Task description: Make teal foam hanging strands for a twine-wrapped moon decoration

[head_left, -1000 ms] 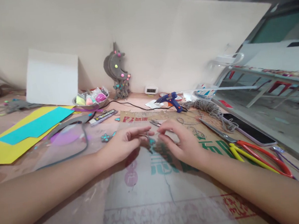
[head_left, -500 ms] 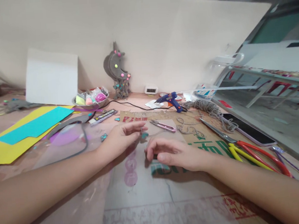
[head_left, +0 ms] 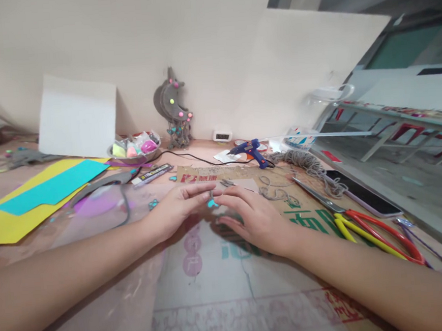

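Note:
My left hand [head_left: 176,207] pinches a short piece of grey yarn between thumb and fingers. From it hangs a small teal piece [head_left: 212,203], perhaps heart-shaped, too small to be sure. Coming in from the right, my right hand [head_left: 257,216] has its fingertips at that teal piece, its thumb apart below and nothing visibly gripped. Thread snips [head_left: 228,183] lie just beyond the fingers, partly hidden by my right hand. A few more teal pieces [head_left: 153,204] rest left of my left hand.
Large scissors [head_left: 364,230] with red and yellow handles, a phone [head_left: 364,192] and a grey yarn bundle [head_left: 308,163] lie to the right. A blue glue gun [head_left: 252,152] stands behind. Grey moon ornament [head_left: 172,103], bowl [head_left: 138,155] and coloured sheets [head_left: 54,186] are at the back left.
My right hand has moved up and inward, its curled fingers stretching out to the teal piece. The left hand stays nearly still, and the teal piece shows more clearly.

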`<action>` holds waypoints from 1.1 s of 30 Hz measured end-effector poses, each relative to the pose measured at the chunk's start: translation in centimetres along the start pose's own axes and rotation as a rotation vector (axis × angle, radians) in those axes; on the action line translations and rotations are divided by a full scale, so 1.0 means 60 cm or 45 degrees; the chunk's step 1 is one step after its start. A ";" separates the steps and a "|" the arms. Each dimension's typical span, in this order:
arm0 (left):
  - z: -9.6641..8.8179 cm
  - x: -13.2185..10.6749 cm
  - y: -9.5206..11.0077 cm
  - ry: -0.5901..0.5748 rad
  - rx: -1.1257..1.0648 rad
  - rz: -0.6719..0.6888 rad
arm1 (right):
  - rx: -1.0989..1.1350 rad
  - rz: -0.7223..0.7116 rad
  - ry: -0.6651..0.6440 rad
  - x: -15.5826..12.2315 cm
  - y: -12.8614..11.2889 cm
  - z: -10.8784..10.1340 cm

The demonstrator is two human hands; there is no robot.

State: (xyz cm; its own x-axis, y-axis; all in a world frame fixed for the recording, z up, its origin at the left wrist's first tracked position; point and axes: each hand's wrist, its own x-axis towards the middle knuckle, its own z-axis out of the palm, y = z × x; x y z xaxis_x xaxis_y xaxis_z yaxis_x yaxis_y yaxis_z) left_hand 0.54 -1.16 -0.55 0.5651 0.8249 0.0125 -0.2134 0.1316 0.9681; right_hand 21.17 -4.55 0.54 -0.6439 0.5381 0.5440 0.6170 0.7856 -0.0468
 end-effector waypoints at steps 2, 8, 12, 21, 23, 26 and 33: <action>0.003 0.000 0.001 -0.035 -0.010 -0.026 | -0.042 -0.003 0.010 0.002 0.001 0.000; 0.010 -0.004 0.003 -0.080 -0.050 -0.080 | -0.055 -0.067 0.011 0.001 0.012 0.005; 0.015 -0.010 0.000 -0.036 -0.101 -0.164 | 0.103 -0.017 0.184 0.005 0.008 -0.002; 0.022 -0.017 -0.003 0.071 -0.235 -0.138 | 0.428 0.520 0.353 0.032 0.001 -0.060; 0.023 -0.019 0.000 0.104 -0.172 -0.160 | 0.428 0.567 0.375 0.034 0.001 -0.067; 0.029 -0.025 0.008 0.133 -0.046 -0.246 | 0.455 0.595 0.395 0.036 -0.002 -0.071; 0.034 -0.032 0.014 0.032 0.011 -0.253 | 0.729 0.754 0.325 0.036 -0.004 -0.061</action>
State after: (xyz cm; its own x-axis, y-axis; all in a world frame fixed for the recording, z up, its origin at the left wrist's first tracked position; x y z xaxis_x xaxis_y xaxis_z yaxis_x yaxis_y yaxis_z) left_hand 0.90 -3.75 0.75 0.5756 0.7965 -0.1850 -0.0928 0.2884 0.9530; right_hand 21.25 -4.69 4.79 -0.1242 0.8767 0.4647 0.4519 0.4669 -0.7601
